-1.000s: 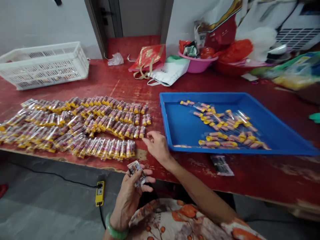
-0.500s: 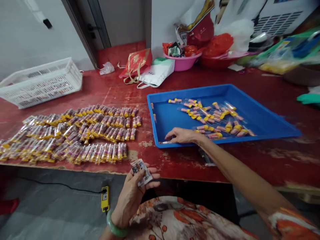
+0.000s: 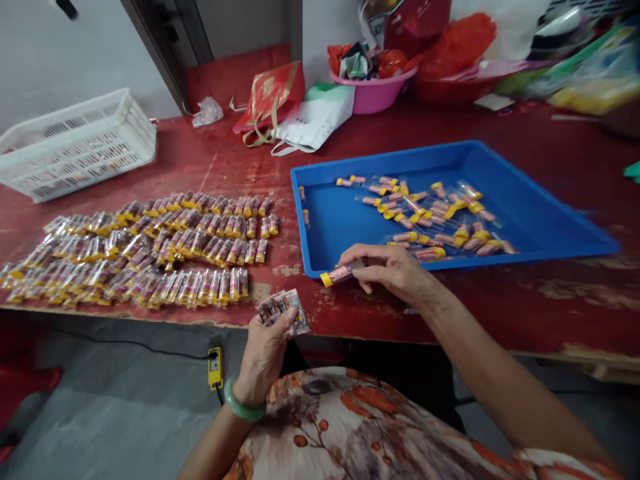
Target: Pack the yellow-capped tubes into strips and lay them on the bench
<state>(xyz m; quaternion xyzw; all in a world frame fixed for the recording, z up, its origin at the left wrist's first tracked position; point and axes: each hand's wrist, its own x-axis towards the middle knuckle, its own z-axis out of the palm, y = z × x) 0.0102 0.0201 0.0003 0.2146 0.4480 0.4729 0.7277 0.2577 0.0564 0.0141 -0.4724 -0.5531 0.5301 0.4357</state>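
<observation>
My right hand (image 3: 387,270) pinches a clear tube with a yellow cap (image 3: 340,273), held sideways over the near left rim of the blue tray (image 3: 330,233). Inside the tray lie several more yellow-capped tubes (image 3: 440,207) with pinkish contents, mostly toward its middle and right. My left hand (image 3: 267,340), a green bangle at its wrist, grips a few small printed cards (image 3: 295,313) fanned under the thumb, just off the table's front edge. To the left, many filled tubes (image 3: 200,247) lie side by side in rows, their yellow caps toward me.
On the red table (image 3: 200,167), a white plastic basket (image 3: 85,150) stands at the back left. Farther back are a red gift bag (image 3: 273,93), a white bag (image 3: 320,117) and a pink basin (image 3: 380,93) full of odds and ends. A yellow power strip (image 3: 215,367) lies below the table.
My right hand has picked a tube out of the tray's near left corner and lifted it to the rim. The cards in my left hand are more spread out, and the view has tilted downward.
</observation>
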